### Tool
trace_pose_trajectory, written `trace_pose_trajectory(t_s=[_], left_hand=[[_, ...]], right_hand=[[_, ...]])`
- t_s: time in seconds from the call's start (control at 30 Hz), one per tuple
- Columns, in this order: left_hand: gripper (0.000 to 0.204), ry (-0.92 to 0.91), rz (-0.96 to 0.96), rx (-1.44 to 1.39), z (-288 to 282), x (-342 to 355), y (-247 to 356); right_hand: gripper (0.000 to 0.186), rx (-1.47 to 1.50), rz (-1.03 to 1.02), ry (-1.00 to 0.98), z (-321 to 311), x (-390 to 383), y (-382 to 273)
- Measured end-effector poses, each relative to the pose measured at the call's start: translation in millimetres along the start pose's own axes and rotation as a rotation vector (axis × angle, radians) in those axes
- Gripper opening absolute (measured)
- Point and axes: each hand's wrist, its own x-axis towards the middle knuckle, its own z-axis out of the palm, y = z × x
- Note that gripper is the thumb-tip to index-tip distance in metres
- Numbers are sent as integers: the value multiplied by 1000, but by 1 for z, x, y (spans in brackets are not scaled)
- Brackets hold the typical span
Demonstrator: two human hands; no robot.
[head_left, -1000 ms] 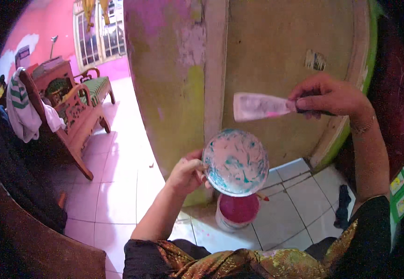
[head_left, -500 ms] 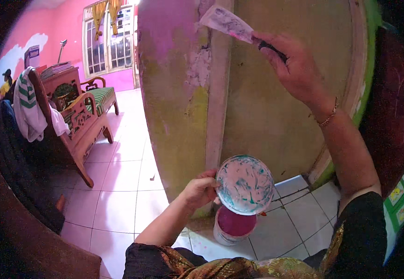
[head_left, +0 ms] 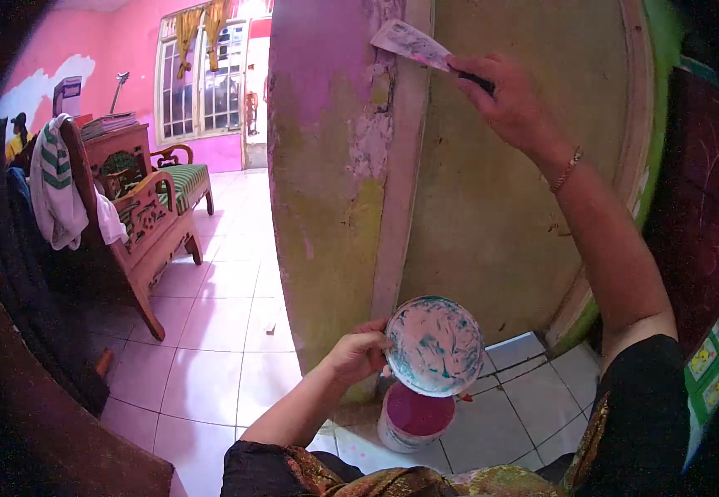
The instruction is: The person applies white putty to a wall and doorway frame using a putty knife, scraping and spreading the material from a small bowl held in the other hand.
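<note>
My right hand [head_left: 496,103] is raised, gripping the dark handle of a putty knife [head_left: 409,45]; its pale, smeared blade is at the patchy pink and olive wall corner [head_left: 326,141], though I cannot tell whether it touches. Below, my left hand [head_left: 359,352] holds a round lid [head_left: 434,340] by its left edge, smeared with pale paste and teal streaks. Just under the lid a white bucket [head_left: 409,431] of magenta paint stands on the tiled floor, partly hidden by the lid.
A carved wooden bench [head_left: 152,240] with draped cloths stands at left, near a window [head_left: 198,87] in a pink room. An olive door panel [head_left: 517,215] is right of the corner. Green-and-white boxes [head_left: 707,369] lie at far right.
My right hand has risen with the putty knife from above the lid to the upper wall corner. My left hand and the lid have moved lower in the view.
</note>
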Motion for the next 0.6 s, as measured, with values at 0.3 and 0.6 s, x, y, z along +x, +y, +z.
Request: trace_pose_trajectory(t_s=[0.3, 0.6], left_hand=[[40, 5, -2, 13, 11, -11, 1], [37, -43, -52, -3, 30, -1, -10]], right_hand=[[26, -118, -51, -102, -20, -13, -6], [23, -186, -30, 47, -21, 15, 7]])
